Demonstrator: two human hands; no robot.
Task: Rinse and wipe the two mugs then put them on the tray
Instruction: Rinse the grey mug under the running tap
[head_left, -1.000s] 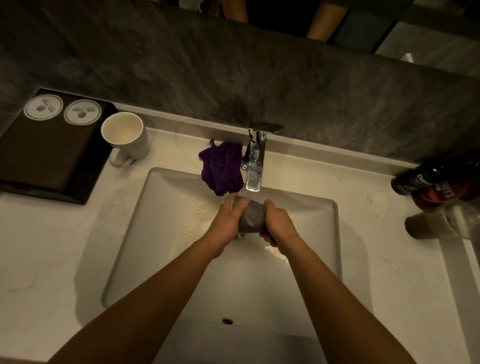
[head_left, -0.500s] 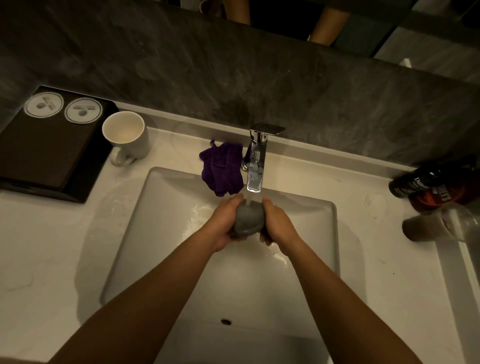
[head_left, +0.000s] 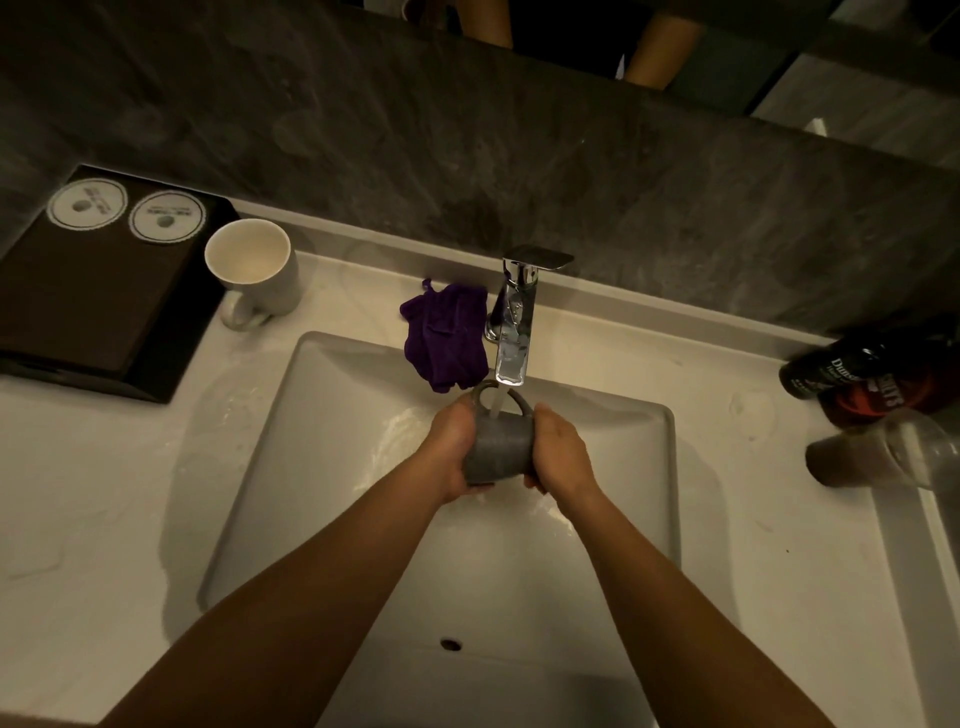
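A grey mug (head_left: 497, 447) is held over the white sink (head_left: 322, 447), mouth tilted up toward the chrome tap (head_left: 514, 332), and water runs into it. My left hand (head_left: 451, 451) grips its left side and my right hand (head_left: 562, 451) grips its right side. A white mug (head_left: 253, 270) stands upright on the counter at the back left, beside a dark tray (head_left: 88, 306). A purple cloth (head_left: 448, 338) hangs over the sink's back edge, left of the tap.
Two round paper coasters (head_left: 87, 202) lie on the tray's far end. Dark bottles (head_left: 852, 369) and a clear glass (head_left: 883, 457) lie on the counter at the right. A dark stone wall rises behind the counter.
The grey mug has been turned in my hands from lying sideways to mouth-up under the tap, so water now runs into it. Both hands stayed over the sink.
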